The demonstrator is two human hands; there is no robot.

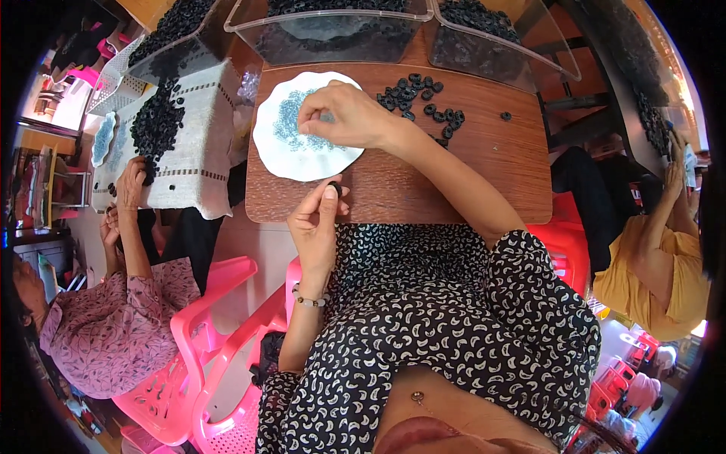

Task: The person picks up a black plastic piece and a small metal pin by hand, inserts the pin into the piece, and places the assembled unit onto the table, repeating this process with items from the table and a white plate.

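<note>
A small black ring (333,186) sits pinched between the thumb and fingertips of the left hand (318,219), held just above the near edge of the brown wooden tabletop (469,174), turned up where the person can see it. The right hand (344,115) reaches across to a white scalloped plate (291,155) and its fingers close down as a pinch into the scatter of tiny blue-grey pieces (287,121) lying there; whether it has one between the fingertips is too small to tell. The plate lies close in front of the left hand, so a picked piece has only a short way to travel to the ring. To the right of the plate, further back on the tabletop, lies a loose cluster of more black rings (420,98), with one stray ring (506,116) apart from the rest, all within easy reach of the right arm. Along the far edge stand clear plastic trays (333,26) heaped with dark rings, seemingly the bulk stock. The person sits on a pink plastic chair (227,363) and wears a black dress with white crescent marks and a bead bracelet (308,300) on the left wrist. At the left, another person in a pink patterned shirt works at a cloth-covered table (200,151) with its own pile of black rings, and at the right a person in yellow sits by a further rack.
</note>
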